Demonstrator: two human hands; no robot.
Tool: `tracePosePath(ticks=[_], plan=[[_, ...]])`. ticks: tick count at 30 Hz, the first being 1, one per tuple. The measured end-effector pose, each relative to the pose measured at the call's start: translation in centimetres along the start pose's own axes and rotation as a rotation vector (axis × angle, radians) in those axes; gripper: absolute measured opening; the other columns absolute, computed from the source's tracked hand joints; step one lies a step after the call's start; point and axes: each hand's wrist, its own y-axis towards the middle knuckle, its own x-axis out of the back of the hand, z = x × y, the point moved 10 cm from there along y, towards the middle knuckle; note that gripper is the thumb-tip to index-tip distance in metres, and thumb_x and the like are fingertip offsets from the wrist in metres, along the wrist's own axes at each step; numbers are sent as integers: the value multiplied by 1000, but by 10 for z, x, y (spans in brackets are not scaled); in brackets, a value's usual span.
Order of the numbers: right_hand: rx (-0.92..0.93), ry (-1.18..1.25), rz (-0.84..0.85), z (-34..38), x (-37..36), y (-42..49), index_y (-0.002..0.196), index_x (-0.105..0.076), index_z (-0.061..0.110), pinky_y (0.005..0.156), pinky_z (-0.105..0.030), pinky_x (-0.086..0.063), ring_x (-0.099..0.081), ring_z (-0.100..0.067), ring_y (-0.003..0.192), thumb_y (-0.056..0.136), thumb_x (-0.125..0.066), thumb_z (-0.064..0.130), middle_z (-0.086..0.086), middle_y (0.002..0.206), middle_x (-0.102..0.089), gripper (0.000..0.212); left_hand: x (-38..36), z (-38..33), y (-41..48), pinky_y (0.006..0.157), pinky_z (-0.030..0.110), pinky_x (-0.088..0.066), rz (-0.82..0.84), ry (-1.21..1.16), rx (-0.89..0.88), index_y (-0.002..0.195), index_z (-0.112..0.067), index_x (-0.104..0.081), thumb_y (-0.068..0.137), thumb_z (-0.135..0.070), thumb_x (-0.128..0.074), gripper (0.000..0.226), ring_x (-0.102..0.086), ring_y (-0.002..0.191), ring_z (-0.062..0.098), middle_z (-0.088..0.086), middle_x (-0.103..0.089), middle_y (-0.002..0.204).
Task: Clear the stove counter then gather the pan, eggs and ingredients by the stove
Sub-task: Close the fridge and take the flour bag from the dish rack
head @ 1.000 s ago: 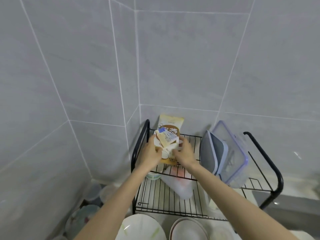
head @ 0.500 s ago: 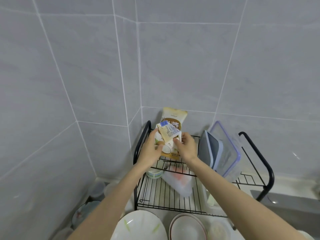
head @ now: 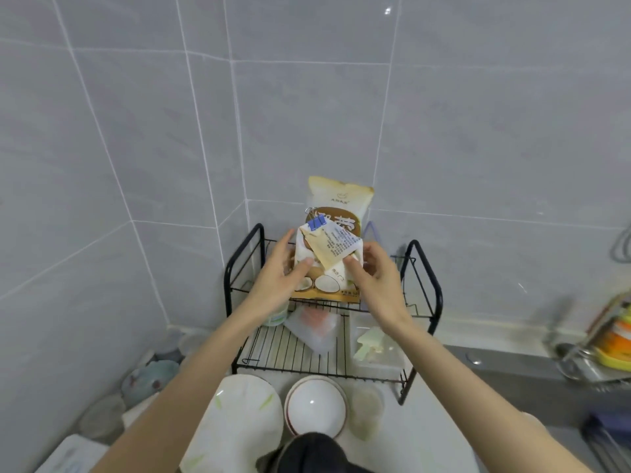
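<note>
Your black wire rack [head: 290,349] fills the tiled corner; the tall brown-and-cream bag [head: 338,203] stands upright on its top shelf; just in front, above that shelf, your left hand [head: 278,271] and right hand [head: 377,273] pinch the small folded packet [head: 338,245] (thumbs on its face); a blue clip [head: 317,222] grips its top.

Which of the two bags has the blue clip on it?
The small folded packet in front has the blue clip at its top. The tall bag behind it shows none.
</note>
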Motion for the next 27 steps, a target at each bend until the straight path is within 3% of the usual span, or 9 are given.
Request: tracePosePath(ticks=[4,8,12,16,19,21,24,27], plan=[[3,-7,78,7,22,-33,96,-63,28,74,-44,-55,-66,-18,87,91,-60,10,7,96,-69,19,-18,-4,-34,80,13,-50,15,9,31,125,-23,-49,90,-3,-60,42,-62,103,-3,-12,-62,116],[-35,-5,130,2,25,-59,97,-66,29,73,-44,-57,-67,-17,87,90,-62,12,8,95,-71,19,-21,2,-66,74,14,-52,-24,32,84,104,-29,-60,88,-4,-63,30,-67,93,-1,-15,-68,102],[-65,3,167,-8,12,-77,99,-67,24,75,-42,-58,-68,-14,87,89,-63,11,6,95,-72,17,-6,8,-94,71,15,-52,-124,79,128,101,-33,-61,86,-8,-67,29,-66,90,-3,-19,-69,97],[-61,-52,307,-22,-16,-87,110,-66,27,82,-37,-57,-66,-8,95,92,-59,14,10,104,-71,23,14,19,-115,62,8,-49,-195,149,176,100,-32,-59,90,-9,-62,25,-62,78,-16,-23,-64,92],[-135,-94,466,-47,-43,-96,116,-64,27,92,-31,-51,-63,-4,103,94,-55,21,12,113,-68,24,43,28,-126,63,12,-50,-296,163,205,111,-24,-59,91,-12,-62,24,-64,81,-8,-21,-64,96],[-165,-195,530,-69,-56,-98,119,-63,27,94,-28,-48,-60,-5,107,96,-52,28,14,120,-64,26,67,34,-129,68,14,-48,-373,178,226,111,-25,-59,90,-13,-63,25,-62,87,-2,-20,-64,96],[-213,-430,605,-107,-74,-95,129,-57,18,91,-22,-42,-57,-14,115,97,-50,23,5,132,-58,33,98,44,-129,73,18,-48,-421,198,239,108,-24,-59,89,-13,-63,23,-62,91,2,-17,-65,96],[-220,-687,690,-144,-96,-84,138,-49,12,94,-20,-34,-48,-20,128,96,-50,17,-3,142,-49,42,123,58,-130,71,13,-47,-423,244,250,109,-22,-60,89,-13,-64,23,-60,87,-4,-20,-63,94]])
